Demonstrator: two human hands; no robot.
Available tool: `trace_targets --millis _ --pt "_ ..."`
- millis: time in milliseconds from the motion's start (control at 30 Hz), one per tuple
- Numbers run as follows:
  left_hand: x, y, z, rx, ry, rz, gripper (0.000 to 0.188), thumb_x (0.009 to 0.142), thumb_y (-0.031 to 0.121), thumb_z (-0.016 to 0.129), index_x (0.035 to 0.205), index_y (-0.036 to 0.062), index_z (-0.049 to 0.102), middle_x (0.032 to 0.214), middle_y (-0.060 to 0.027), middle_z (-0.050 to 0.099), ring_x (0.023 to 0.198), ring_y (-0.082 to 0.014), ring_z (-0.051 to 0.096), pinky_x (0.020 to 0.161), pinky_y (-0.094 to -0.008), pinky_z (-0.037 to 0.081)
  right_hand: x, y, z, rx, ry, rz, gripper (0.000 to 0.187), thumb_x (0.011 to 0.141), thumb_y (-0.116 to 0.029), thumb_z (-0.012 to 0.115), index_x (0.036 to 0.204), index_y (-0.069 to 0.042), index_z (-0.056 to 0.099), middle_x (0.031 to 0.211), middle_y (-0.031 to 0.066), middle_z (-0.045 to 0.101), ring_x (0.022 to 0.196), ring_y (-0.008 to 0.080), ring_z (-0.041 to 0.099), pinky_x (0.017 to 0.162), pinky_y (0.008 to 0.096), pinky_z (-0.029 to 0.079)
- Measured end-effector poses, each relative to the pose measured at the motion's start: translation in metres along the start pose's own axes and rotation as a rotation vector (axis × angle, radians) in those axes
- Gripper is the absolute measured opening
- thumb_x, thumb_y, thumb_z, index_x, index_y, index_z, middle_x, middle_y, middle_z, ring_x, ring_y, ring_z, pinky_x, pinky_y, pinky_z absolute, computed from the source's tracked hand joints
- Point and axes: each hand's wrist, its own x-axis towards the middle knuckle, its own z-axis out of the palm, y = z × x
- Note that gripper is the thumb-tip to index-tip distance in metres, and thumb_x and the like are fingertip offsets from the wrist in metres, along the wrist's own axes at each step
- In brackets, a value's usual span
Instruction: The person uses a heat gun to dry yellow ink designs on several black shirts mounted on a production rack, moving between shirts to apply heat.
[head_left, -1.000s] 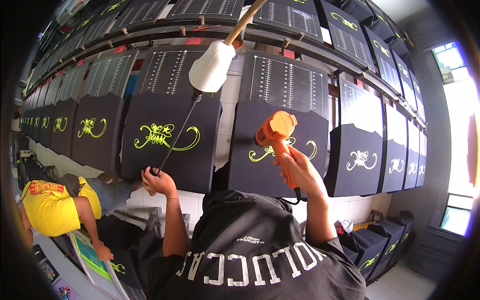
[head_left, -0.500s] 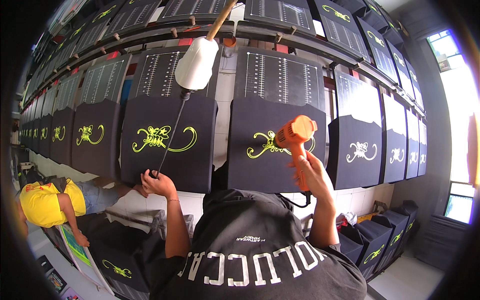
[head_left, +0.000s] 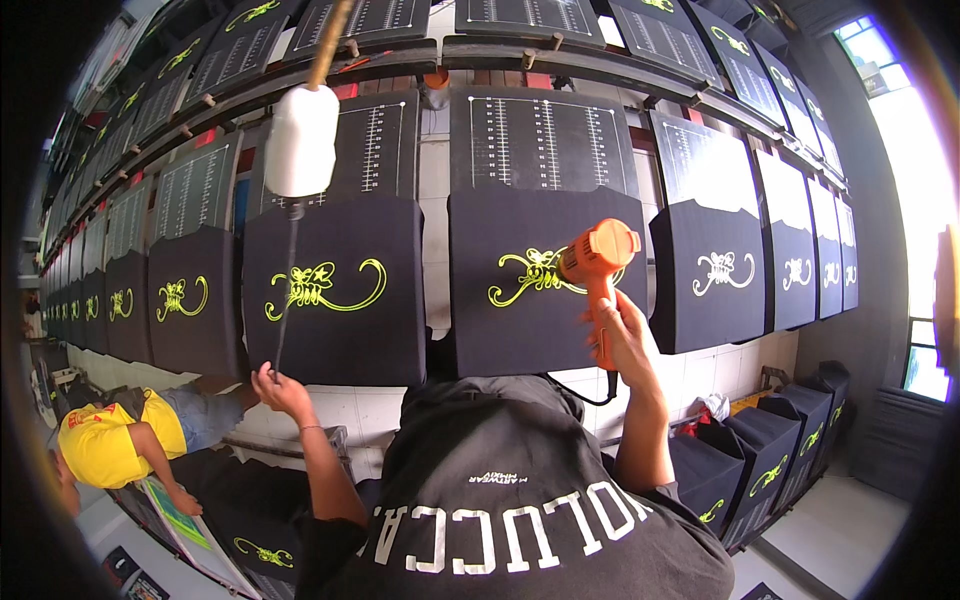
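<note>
In my right hand [head_left: 624, 338] is an orange heat gun [head_left: 602, 255], its fingers wrapped round the handle. The nozzle points left, in front of the neon-yellow scorpion-like print [head_left: 516, 285] on a black fabric panel [head_left: 535, 345]; I cannot tell whether it touches. My left hand [head_left: 284, 393] is closed on the lower end of a thin black cord [head_left: 286, 320]. That cord runs up to a white bulky block [head_left: 303, 145] on a wooden stick, in front of the left neighbouring panel [head_left: 340, 345]. A black cable [head_left: 598, 402] leaves the heat gun's handle.
Rows of black boards [head_left: 545, 140] with ruled white marks carry more printed panels, some with white prints [head_left: 724, 272]. A long rail [head_left: 560, 57] crosses behind. At lower left, a person in a yellow top [head_left: 112, 445] works beside a green-framed screen [head_left: 175, 515]. More panels [head_left: 770, 455] stand behind at right.
My left hand has moved left and slightly down with the cord; the white block has swung left too. My right hand keeps the heat gun at the same print, tilted slightly differently.
</note>
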Motion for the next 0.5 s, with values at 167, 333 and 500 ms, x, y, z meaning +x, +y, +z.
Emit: trace_targets --millis 167,333,500 --pt "0.044 -0.050 0.000 -0.048 -0.062 -0.082 0.028 0.099 0.013 0.048 0.118 -0.0022 0.062 0.125 -0.0202 0.061 0.121 -0.0368 0.053 0.102 -0.0468 0.040 -0.010 0.000 0.003 0.057 0.014 0.010 0.040 0.104 -0.033 0.052 0.131 -0.004 0.053 0.092 0.0054 0.063 0.065 0.0079 0.057 0.053 0.0233 0.051" --pt "0.073 -0.072 0.010 -0.082 -0.061 -0.127 0.033 0.101 0.017 0.044 0.121 -0.0044 0.059 0.124 -0.0219 0.061 0.120 -0.0386 0.054 0.102 -0.0444 0.041 -0.020 0.001 0.001 0.084 0.025 0.042 0.046 0.103 -0.035 0.053 0.138 -0.005 0.050 0.094 0.0060 0.063 0.066 0.0081 0.058 0.053 0.0234 0.051" --pt "0.085 -0.053 0.017 -0.073 -0.197 -0.137 0.037 0.102 0.018 0.043 0.128 -0.0034 0.056 0.133 -0.0198 0.058 0.123 -0.0385 0.055 0.103 -0.0449 0.041 -0.022 0.011 0.006 0.067 0.072 0.039 0.048 0.103 -0.035 0.053 0.139 -0.004 0.050 0.094 0.0062 0.063 0.066 0.0083 0.058 0.053 0.0236 0.051"
